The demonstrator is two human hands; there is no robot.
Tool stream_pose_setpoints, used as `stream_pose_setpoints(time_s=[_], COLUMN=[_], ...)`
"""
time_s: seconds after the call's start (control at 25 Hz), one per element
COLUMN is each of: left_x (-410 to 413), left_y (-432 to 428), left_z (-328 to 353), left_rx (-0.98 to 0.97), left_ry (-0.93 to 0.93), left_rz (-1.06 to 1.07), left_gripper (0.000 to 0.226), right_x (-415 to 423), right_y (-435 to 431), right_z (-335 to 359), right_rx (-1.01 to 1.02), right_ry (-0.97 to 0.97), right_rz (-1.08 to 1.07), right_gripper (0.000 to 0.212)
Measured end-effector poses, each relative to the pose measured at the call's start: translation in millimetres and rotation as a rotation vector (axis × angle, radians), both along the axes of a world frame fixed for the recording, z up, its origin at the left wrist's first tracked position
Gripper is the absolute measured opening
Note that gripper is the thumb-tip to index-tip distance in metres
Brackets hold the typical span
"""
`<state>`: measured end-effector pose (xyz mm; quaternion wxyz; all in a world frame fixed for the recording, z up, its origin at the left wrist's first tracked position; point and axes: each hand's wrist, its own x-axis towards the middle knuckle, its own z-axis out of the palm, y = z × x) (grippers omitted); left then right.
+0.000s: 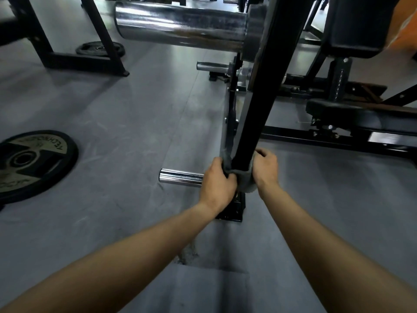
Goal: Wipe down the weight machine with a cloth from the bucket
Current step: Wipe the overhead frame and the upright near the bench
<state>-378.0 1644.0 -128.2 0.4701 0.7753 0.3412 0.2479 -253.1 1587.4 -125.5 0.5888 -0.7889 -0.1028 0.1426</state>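
A black steel post (255, 114) of the weight machine slants down to a bolted foot plate (232, 211) on the floor. A grey cloth (244, 177) is wrapped around the post's lower end. My left hand (217, 179) grips the cloth's left side, fingers curled round it. My right hand (266, 167) grips the cloth's right side against the post. No bucket is in view.
A chrome peg (180, 178) sticks out left, just beside my left hand. A thick chrome sleeve (178, 24) juts out above. Weight plates lie on the grey floor at the left (29, 161) and far back (100, 48). The machine's seat and frame (352, 123) stand to the right.
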Motion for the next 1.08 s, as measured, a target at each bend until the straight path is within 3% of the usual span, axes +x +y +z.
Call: stream_pose_setpoints(time_s=[0.2,0.36,0.44,0.64,0.8,0.92,1.08], left_x=[14,16,18,50,62,58,71], left_y=[14,19,28,52,71,71,65], left_z=[17,-3,-2,12,-26,-33,-6], left_rx=[-0.069,0.008,-0.065,-0.379,-0.342,-0.287,-0.332], left_ry=[-0.102,0.083,0.035,-0.119,0.022,0.100,-0.134], left_rz=[-0.016,-0.114,-0.121,-0.125,-0.259,-0.303,-0.224], left_gripper=[0.031,0.034,0.036,0.034,0.039,0.036,0.033], right_x=[2,-3,-5,-19,-27,-37,-43], right_y=[6,0,-3,-11,-27,-36,-36], right_z=[13,-9,-12,-3,-10,-17,-21], right_rx=[0.101,-0.148,-0.206,-0.094,-0.159,-0.218,-0.202], right_ry=[-0.031,0.039,-0.017,-0.177,-0.178,-0.184,-0.185], right_rz=[-0.011,0.069,0.062,0.033,0.169,0.284,0.305], right_gripper=[0.022,0.025,0.023,0.014,0.016,0.023,0.046])
